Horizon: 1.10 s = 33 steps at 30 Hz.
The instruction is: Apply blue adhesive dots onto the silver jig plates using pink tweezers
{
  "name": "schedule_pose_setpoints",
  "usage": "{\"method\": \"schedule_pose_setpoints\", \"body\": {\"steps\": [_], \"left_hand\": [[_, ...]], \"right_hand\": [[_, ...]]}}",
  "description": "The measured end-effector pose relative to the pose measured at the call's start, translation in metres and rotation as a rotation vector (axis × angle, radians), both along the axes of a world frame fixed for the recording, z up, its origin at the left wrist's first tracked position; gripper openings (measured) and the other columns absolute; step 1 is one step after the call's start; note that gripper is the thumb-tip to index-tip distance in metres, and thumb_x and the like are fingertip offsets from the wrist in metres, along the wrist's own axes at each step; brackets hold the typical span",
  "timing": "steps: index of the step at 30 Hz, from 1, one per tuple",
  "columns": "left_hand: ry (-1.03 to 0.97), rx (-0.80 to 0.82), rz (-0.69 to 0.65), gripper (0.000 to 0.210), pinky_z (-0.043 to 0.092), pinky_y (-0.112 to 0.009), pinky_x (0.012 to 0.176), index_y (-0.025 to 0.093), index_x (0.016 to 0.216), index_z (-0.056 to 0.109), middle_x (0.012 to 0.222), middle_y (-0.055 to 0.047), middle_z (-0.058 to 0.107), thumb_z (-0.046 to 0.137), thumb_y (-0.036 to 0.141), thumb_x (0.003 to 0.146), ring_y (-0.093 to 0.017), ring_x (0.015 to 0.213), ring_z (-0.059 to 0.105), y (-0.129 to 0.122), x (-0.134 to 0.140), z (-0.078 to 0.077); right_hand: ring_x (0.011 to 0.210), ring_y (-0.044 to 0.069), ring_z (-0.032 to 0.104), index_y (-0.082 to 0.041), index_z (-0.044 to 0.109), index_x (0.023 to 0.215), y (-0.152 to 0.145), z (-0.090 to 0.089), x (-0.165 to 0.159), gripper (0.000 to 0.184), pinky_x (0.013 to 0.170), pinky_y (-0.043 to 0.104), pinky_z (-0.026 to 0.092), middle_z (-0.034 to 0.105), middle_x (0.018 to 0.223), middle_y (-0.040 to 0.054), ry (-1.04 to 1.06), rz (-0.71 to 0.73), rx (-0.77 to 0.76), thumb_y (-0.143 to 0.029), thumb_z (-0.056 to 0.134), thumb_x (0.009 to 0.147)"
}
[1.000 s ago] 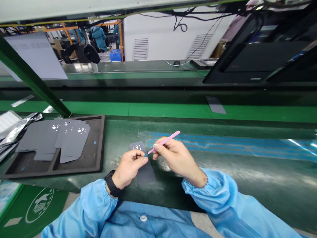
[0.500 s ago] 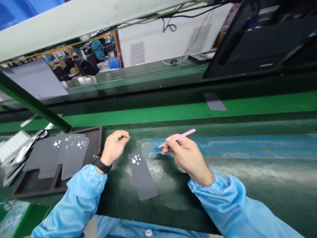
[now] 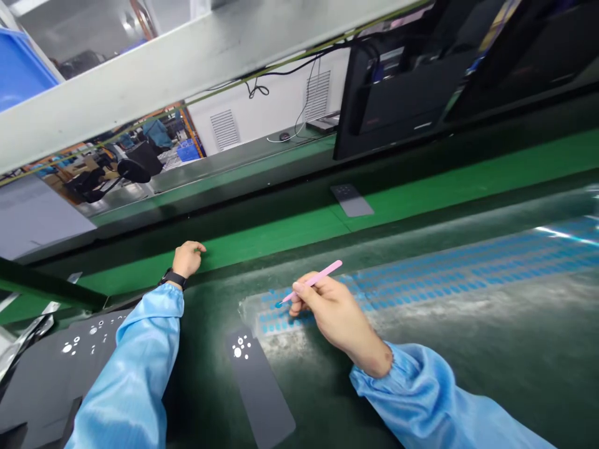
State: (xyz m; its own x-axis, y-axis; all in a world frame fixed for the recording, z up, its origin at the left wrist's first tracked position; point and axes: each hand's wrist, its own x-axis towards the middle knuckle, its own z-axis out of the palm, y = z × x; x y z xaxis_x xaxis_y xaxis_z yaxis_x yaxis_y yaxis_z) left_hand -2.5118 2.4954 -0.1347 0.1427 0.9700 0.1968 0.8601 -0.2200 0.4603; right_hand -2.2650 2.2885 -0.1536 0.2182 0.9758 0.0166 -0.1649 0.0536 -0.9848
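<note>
One gray phone-back panel (image 3: pixel 262 393) lies flat on the dark green tabletop (image 3: pixel 332 405), a cluster of holes at its far end. Just beyond that panel and to its right, the right hand (image 3: pixel 334 312) has its fingers clamped on pink tweezers (image 3: pixel 325 273), tilted tip-down. A blue dot (image 3: pixel 279 305) shows at the tip; from where I stand I can't tell whether it is gripped. Beneath, a blue-dotted strip (image 3: pixel 421 268) runs off to the panel's right. The left hand (image 3: pixel 188 259), a black watch (image 3: pixel 173 278) on its wrist, is beyond the panel and to its left; its fingers curl, but I can't tell whether they meet. Overlapping gray panels (image 3: pixel 37 386) lie to the panel's left, partly behind a sleeve (image 3: pixel 135 355).
</note>
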Motion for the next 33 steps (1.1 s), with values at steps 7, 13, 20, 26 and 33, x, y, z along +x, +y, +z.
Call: {"method": "schedule_pose_setpoints", "body": {"steps": [7, 13, 20, 26, 33], "left_hand": [[0.048, -0.026, 0.032, 0.015, 0.046, -0.026, 0.075, 0.024, 0.079, 0.069, 0.079, 0.0, 0.072, 0.057, 0.022, 0.072, -0.019, 0.078, 0.064, 0.013, -0.016, 0.001], [0.083, 0.002, 0.071, 0.013, 0.044, -0.025, 0.073, 0.022, 0.075, 0.068, 0.075, 0.0, 0.07, 0.057, 0.021, 0.07, -0.018, 0.075, 0.062, 0.011, -0.027, 0.007], [0.07, 0.043, 0.096, 0.014, 0.046, -0.026, 0.077, 0.022, 0.075, 0.071, 0.078, -0.001, 0.072, 0.059, 0.02, 0.068, -0.02, 0.079, 0.063, 0.006, -0.042, 0.02], [0.026, 0.057, 0.081, 0.018, 0.047, -0.026, 0.078, 0.024, 0.082, 0.073, 0.083, 0.0, 0.074, 0.056, 0.025, 0.075, -0.02, 0.084, 0.065, 0.001, -0.048, 0.033], [0.009, 0.057, 0.075, 0.008, 0.045, -0.026, 0.072, 0.023, 0.073, 0.068, 0.077, -0.001, 0.072, 0.062, 0.026, 0.069, -0.019, 0.076, 0.063, 0.004, -0.046, 0.041]], "right_hand": [[0.052, 0.014, 0.061, -0.018, 0.057, 0.07, 0.001, -0.002, 0.001, 0.045, 0.051, 0.027, 0.051, 0.063, 0.058, 0.0015, -0.004, -0.001, -0.008, -0.062, 0.067, 0.071], [0.052, 0.015, 0.061, -0.017, 0.058, 0.07, 0.001, -0.003, 0.002, 0.045, 0.051, 0.028, 0.051, 0.062, 0.056, 0.0014, -0.008, 0.006, -0.014, -0.061, 0.068, 0.071], [0.052, 0.015, 0.061, -0.017, 0.059, 0.071, 0.001, -0.004, -0.001, 0.046, 0.053, 0.029, 0.053, 0.064, 0.058, 0.002, 0.001, 0.004, 0.009, -0.062, 0.069, 0.069], [0.052, 0.015, 0.061, -0.017, 0.058, 0.071, 0.0, -0.004, -0.003, 0.045, 0.054, 0.029, 0.053, 0.064, 0.058, 0.0018, -0.015, 0.013, 0.023, -0.061, 0.069, 0.07], [0.052, 0.014, 0.061, -0.017, 0.058, 0.072, 0.001, -0.006, -0.002, 0.046, 0.054, 0.029, 0.053, 0.063, 0.059, 0.0011, 0.013, 0.005, 0.001, -0.062, 0.07, 0.068]]}}
